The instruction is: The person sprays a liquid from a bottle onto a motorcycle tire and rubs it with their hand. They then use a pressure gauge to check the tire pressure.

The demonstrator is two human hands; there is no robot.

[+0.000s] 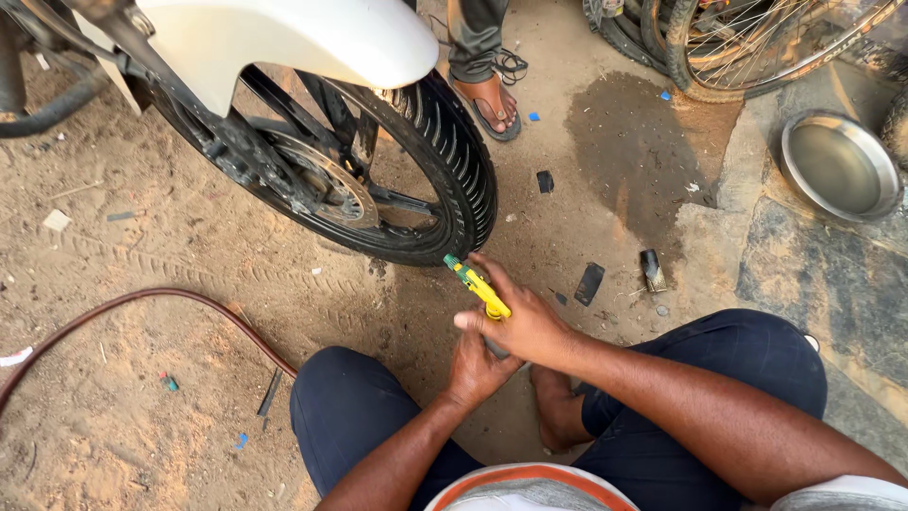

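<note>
I squat before a motorcycle's black tyre [465,170] on its dark spoked wheel [322,180], under a white mudguard [284,38]. My right hand [520,317] grips a yellow tool with a green tip [476,284]; the tip points at the tyre's lower tread. My left hand [478,369] sits just below and behind it, closed around the tool's lower end, which is hidden. My knees in dark blue trousers [359,407] frame both hands.
A reddish hose [142,301] curves over the sandy ground at left. Another person's sandalled foot [492,99] stands behind the tyre. A metal bowl of water [840,166] sits on stone at right, bicycle wheels [747,38] above it. Black rubber scraps [588,282] lie by a wet patch.
</note>
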